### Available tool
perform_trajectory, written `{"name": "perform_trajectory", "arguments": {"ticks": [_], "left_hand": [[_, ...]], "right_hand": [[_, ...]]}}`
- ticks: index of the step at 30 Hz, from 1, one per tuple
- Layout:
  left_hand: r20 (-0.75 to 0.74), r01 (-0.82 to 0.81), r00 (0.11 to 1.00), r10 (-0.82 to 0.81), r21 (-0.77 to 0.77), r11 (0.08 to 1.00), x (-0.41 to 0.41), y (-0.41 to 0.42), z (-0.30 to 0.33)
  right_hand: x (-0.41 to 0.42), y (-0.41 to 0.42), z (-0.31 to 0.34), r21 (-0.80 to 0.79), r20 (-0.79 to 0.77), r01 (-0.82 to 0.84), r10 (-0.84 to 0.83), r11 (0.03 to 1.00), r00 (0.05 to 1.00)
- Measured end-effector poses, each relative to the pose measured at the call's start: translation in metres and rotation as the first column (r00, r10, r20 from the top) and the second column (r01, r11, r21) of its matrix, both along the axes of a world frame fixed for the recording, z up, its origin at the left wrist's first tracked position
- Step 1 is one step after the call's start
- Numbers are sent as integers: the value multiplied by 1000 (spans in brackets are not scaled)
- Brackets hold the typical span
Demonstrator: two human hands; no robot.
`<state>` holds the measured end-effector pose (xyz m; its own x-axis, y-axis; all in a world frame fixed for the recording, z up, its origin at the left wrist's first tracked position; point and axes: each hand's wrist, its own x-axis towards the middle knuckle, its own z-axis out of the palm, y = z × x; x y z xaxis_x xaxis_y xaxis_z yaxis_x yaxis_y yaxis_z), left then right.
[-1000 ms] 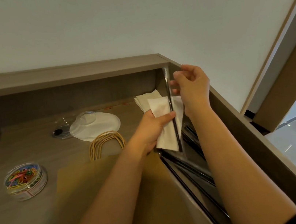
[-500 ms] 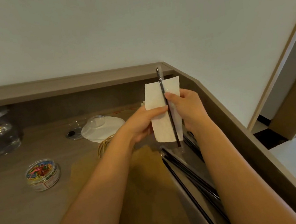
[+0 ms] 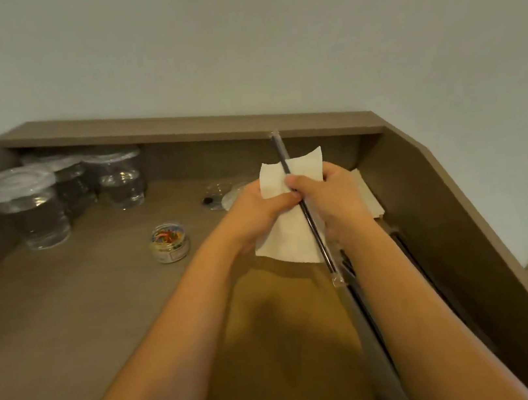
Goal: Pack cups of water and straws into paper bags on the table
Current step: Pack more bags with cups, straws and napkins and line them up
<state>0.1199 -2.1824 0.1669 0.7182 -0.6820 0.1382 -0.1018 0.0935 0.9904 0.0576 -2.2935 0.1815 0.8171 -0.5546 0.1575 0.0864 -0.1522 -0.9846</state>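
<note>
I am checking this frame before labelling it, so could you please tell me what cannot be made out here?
Head view:
- Paper bag: both forearms cross it; its mouth cannot be seen.
- Spare straws: the right forearm covers most of them, so no count.
- Rear cups of water: blurred, partly behind the front cup; number uncertain.
- Napkin stack: the right hand hides most of it.
- Jar label: too small.

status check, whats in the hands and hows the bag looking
Left hand and right hand both pinching wrapped straw against white napkin. Paper bag flat on table below, nothing packed. Lidded water cups wait far left. Path clear.
</note>
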Motion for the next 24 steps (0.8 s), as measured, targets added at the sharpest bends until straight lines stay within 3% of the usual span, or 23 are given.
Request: {"name": "perform_trajectory", "arguments": {"ticks": [9,20,24], "left_hand": [[-8,-129,992,129,6,992,-50,189,-15],[-18,-284,955,295,221,933,-119,427,-70],[2,-343,932,361,320,883,-126,494,-89]], "right_hand": [[-18,154,-6,-5,-14,-332,332,943,943],[-72,391,-56,74,-139,-559,563,826,814],[-69,452,-70,-73,-183,-625,605,778,775]]}}
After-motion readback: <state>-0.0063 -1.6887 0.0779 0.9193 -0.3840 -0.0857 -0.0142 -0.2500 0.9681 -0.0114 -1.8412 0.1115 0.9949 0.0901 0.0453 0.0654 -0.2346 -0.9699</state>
